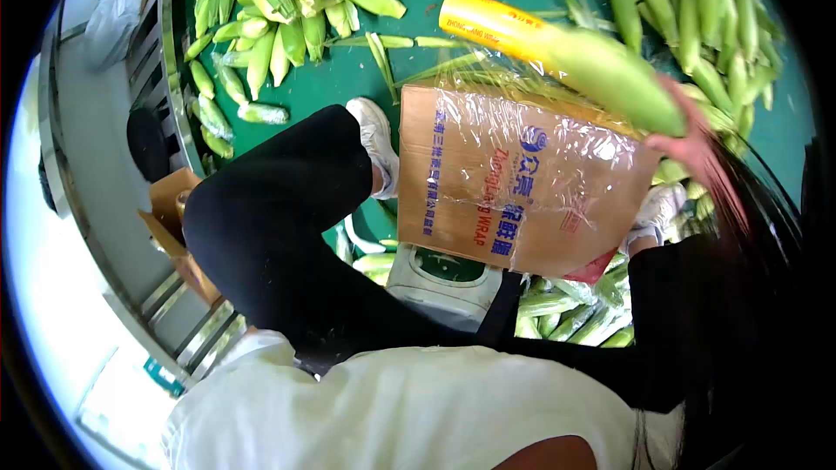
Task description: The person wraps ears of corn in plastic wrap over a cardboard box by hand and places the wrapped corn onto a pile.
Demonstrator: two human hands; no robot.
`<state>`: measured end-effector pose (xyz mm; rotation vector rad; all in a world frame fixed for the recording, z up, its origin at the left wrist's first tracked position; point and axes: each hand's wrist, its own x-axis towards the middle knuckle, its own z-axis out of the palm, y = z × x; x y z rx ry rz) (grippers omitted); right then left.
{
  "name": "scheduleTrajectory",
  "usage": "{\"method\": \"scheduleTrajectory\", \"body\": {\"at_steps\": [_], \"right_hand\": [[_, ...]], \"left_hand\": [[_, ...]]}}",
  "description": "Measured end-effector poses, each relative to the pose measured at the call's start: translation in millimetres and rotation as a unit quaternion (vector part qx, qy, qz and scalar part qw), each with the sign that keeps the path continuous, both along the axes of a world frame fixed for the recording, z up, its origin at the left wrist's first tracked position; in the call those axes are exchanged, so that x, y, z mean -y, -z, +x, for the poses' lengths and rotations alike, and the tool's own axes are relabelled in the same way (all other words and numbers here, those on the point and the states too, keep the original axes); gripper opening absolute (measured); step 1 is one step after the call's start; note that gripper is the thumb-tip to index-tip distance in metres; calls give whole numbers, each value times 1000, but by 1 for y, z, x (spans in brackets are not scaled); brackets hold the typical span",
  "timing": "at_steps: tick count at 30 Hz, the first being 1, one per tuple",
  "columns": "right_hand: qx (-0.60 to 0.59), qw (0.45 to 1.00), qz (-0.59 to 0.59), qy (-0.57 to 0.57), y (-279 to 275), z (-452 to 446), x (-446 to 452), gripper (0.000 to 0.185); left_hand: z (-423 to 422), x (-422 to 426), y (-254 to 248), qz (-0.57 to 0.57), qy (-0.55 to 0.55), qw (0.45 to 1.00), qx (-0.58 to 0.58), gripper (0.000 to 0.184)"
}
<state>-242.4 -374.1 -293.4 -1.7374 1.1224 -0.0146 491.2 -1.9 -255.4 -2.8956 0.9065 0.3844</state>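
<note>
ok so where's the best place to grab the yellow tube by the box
I'd grip the yellow tube around its exposed left end, coming from the left. It looks round, so wrapping around it should suit. The corn ear in the right hand hides its right part from this view.

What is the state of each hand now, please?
Left hand: not in view, so cannot be told.
Right hand: closed, holding a green corn ear by one end.

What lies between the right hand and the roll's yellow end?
A corn ear, in the head view; the right hand holds it, overlapping the roll.
</note>
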Motion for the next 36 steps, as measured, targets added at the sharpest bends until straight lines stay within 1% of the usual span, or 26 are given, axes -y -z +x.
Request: {"method": "scheduleTrajectory", "body": {"at_steps": [1, 3, 5, 7, 8, 9, 10, 11, 12, 13, 14, 15, 16, 17, 19, 21, 22, 25, 26, 27, 29, 31, 32, 33, 35, 36], "right_hand": [[26, 999, 32, 0, -14, 25, -29, 95], [127, 984, 124, 19, -12, 48, -82, 91], [130, 986, 97, -49, -11, 63, -117, 85], [113, 980, -110, -117, 21, 67, -139, 78], [44, 973, -183, -133, 19, 75, -143, 76], [-26, 956, -251, -146, 17, 83, -150, 75], [-32, 950, -287, -116, 26, 83, -161, 74], [-40, 937, -335, -97, 35, 83, -169, 79], [-67, 927, -366, -48, 23, 88, -180, 84], [-94, 915, -393, 3, 10, 93, -196, 90], [-99, 909, -392, 102, 5, 89, -206, 96], [-109, 872, -431, 204, 6, 79, -219, 87], [-176, 865, -313, 350, 14, 65, -230, 81], [-227, 825, -182, 485, 28, 52, -240, 76], [-237, 840, -123, 472, 60, 39, -249, 72], [-282, 850, -109, 431, 24, 71, -259, 69], [-284, 842, -153, 433, 52, 71, -261, 52], [-153, 922, -17, 355, 70, 50, -255, 37], [-57, 900, 25, 431, 75, 37, -259, 26], [67, 879, 136, 452, 80, 10, -257, 19], [273, 784, 34, 557, 47, 22, -254, 15], [207, 868, -164, 421, 21, 57, -228, 14], [176, 887, -261, 338, 19, 74, -217, 14], [153, 901, -262, 310, 35, 88, -214, 14], [117, 924, -269, 245, 72, 120, -205, 14], [99, 930, -275, 224, 79, 120, -206, 21]], "left_hand": [[4, -10, 7, -19, 1, 1000, -7, 45], [17, -17, 13, -80, 19, 996, -20, 43], [25, -8, 0, -205, 77, 975, -33, 41], [17, 41, -44, -379, 183, 903, -84, 39], [-4, 71, -79, -432, 238, 859, -136, 38], [-68, 110, -139, -436, 227, 833, -253, 35], [-105, 138, -163, -376, 302, 819, -310, 40], [-133, 158, -151, -242, 388, 826, -329, 43], [-208, 159, -161, -146, 434, 831, -316, 48], [-257, 162, -134, -42, 471, 808, -351, 52], [-293, 167, -52, -75, 631, 693, -340, 60], [-354, 152, -58, 53, 629, 737, -242, 71], [-383, 129, 10, -67, 651, 740, -154, 85], [-405, 119, 34, -86, 634, 758, -125, 85], [-421, 117, 65, -120, 612, 777, -85, 84], [-420, 121, 86, -147, 597, 786, -65, 80], [-422, 122, 84, -141, 591, 793, -43, 79], [-416, 140, 68, -58, 584, 799, -131, 78], [-414, 143, 65, -53, 600, 790, -113, 79], [-412, 146, 65, -46, 605, 786, -120, 79], [-412, 152, 66, -36, 608, 781, -140, 79], [-414, 155, 57, -15, 606, 778, -163, 79], [-418, 157, 57, -5, 604, 781, -161, 79], [-418, 156, 60, 6, 596, 787, -157, 79], [-404, 140, 85, -196, 658, 726, -37, 76], [-386, 132, 89, -215, 699, 669, -136, 68]]}}
